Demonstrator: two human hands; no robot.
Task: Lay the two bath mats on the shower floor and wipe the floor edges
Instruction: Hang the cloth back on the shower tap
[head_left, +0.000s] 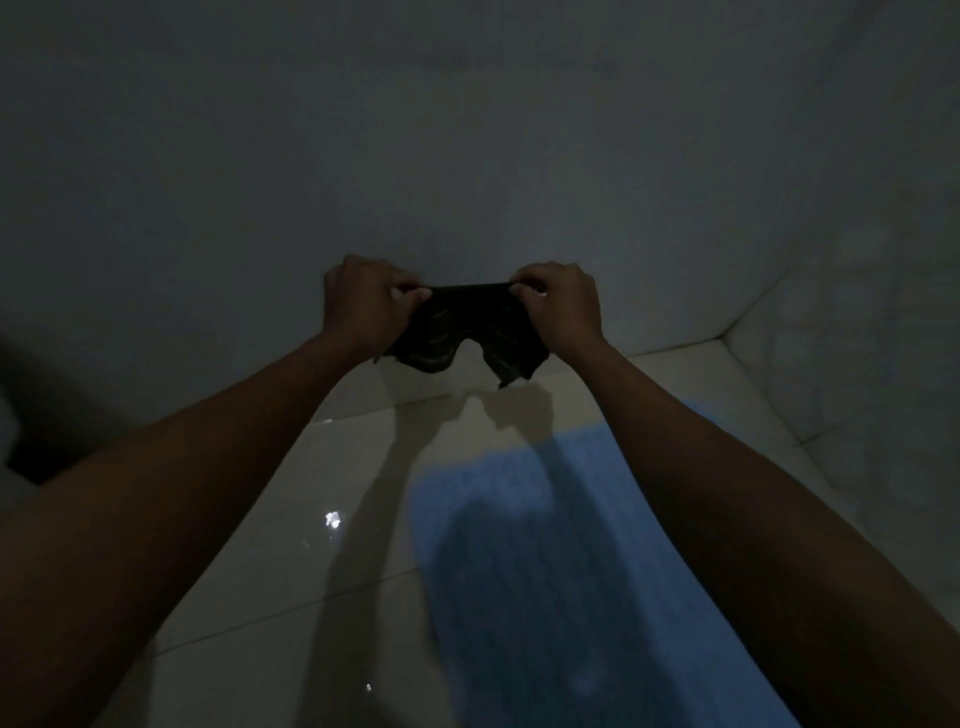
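A dark cloth (465, 332) is pinched at its top corners by the left hand (363, 301) and right hand (561, 306), stretched sideways above the blue bath mat (519, 545), which is laid lengthwise on the shower floor (337, 467). Only one mat is seen, tbh.

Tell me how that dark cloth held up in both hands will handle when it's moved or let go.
Probably floppy: the dark cloth sags between the left hand and right hand, its lower corners hanging loose. Likely light, since fingertip pinches carry it. It would probably crumple onto the floor if dropped, not slide.
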